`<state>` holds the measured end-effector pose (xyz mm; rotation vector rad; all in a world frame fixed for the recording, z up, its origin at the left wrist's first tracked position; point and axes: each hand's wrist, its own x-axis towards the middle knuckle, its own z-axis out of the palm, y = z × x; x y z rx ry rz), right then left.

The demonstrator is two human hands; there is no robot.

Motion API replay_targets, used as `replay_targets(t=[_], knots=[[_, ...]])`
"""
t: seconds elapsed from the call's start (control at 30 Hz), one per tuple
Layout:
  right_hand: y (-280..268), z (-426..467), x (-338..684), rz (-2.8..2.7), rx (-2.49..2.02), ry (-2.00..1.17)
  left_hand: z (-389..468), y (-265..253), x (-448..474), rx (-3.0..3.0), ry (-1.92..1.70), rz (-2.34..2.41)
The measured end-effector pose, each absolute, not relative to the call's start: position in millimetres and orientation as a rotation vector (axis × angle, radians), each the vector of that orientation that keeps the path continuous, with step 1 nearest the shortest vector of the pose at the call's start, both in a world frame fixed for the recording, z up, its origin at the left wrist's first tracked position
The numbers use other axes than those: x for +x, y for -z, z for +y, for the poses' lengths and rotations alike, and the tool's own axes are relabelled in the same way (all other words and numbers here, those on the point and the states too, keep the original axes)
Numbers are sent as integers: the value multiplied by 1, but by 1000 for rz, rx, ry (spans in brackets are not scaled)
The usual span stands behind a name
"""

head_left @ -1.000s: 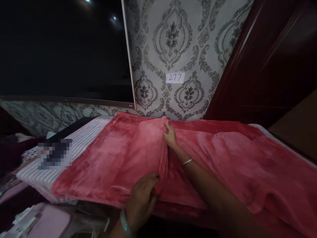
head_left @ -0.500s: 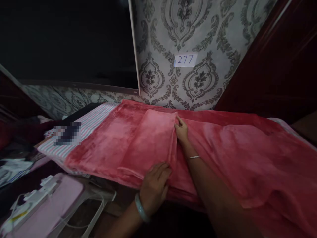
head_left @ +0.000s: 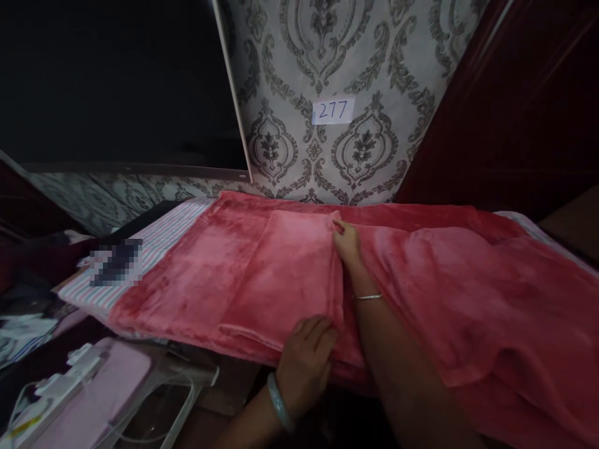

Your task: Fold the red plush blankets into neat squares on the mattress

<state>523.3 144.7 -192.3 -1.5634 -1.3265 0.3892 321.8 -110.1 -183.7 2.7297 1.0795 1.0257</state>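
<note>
A red-pink plush blanket (head_left: pixel 187 274) lies spread along the surface in front of me, with a folded section (head_left: pixel 285 274) of it stacked flat in the middle. My right hand (head_left: pixel 347 243), with a thin silver bracelet at the wrist, pinches the far right corner of that section between thumb and fingers. Closer to me, my left hand (head_left: pixel 306 355), wearing a pale green bangle, has its fingers curled over the near right corner. Its thumb is mostly hidden. To the right of my hands, the blanket spreads out loose and wrinkled.
A striped sheet (head_left: pixel 163 231) shows at the left, with a blurred patch on it. Behind are a large dark screen (head_left: pixel 116 87) and a patterned wall bearing a "277" paper label (head_left: pixel 333 110). A power strip (head_left: pixel 65 380) with cables rests on a pink seat (head_left: pixel 110 399) at lower left.
The view has turned slightly right. Both hands have moved a little to the right, and the folded section's right edge has shifted with them.
</note>
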Motion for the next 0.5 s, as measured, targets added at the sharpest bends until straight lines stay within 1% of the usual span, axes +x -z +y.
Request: replay_targets(t=[0.07, 0.17, 0.27, 0.33, 0.4, 0.43, 0.5], knots=[[195, 143, 527, -1372, -1664, -348, -112, 184, 328, 2759, -961, 1059], [197, 138, 527, -1399, -1701, -329, -114, 173, 325, 2676, -937, 981], [191, 133, 524, -1427, -1700, -243, -109, 156, 300, 2533, -1064, 987], [183, 131, 520, -1457, -1670, -169, -101, 149, 270, 2395, -1228, 1207], [173, 134, 516, -1534, -1636, -107, -88, 147, 237, 2136, -1350, 1503], [169, 137, 514, -1590, -1625, -89, -82, 147, 220, 1973, -1362, 1613], [163, 148, 512, -1720, -1625, -81, -71, 148, 192, 1687, -1278, 1683]])
